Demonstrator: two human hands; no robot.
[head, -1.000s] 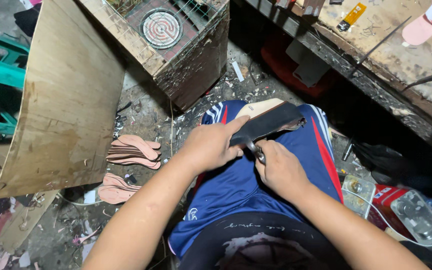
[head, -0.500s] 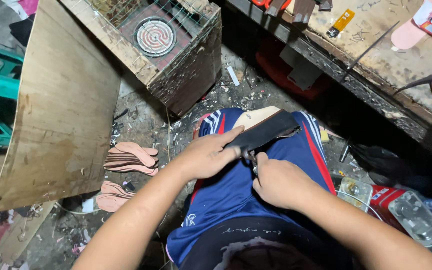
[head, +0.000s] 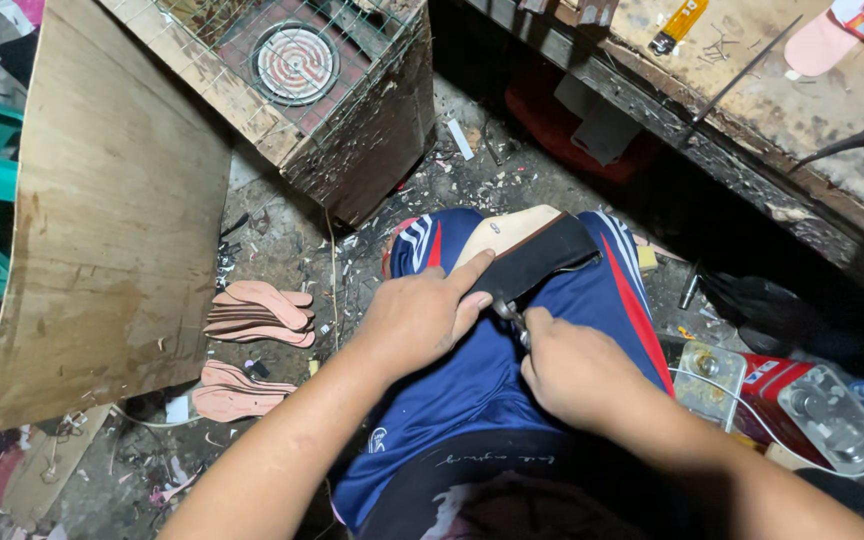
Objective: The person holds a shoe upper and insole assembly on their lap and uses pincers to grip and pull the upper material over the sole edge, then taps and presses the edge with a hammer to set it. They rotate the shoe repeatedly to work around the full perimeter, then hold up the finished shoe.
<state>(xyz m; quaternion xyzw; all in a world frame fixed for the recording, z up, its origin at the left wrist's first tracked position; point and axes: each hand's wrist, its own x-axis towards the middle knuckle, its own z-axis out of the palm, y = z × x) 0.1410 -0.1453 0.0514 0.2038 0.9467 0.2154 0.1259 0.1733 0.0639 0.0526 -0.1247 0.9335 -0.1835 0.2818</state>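
Observation:
On my lap, over blue shorts [head: 472,400], lies a pale shoe last [head: 512,228] with a black upper piece [head: 537,258] stretched across it. My left hand [head: 417,318] presses down on the near end of the black piece, fingers flat. My right hand [head: 572,370] is closed around a small metal tool [head: 514,322] whose tip meets the black piece's edge; most of the tool is hidden in the fist.
Pink insoles [head: 257,312] lie stacked on the littered floor at left, beside a leaning plywood sheet [head: 112,220]. A wooden box with a wire grid and coil heater [head: 297,62] stands ahead. A workbench [head: 752,100] runs at upper right; a red can [head: 802,400] sits at right.
Both hands stay on the black piece and last; the camera view has shifted slightly, and the right hand has edged a little closer to the left.

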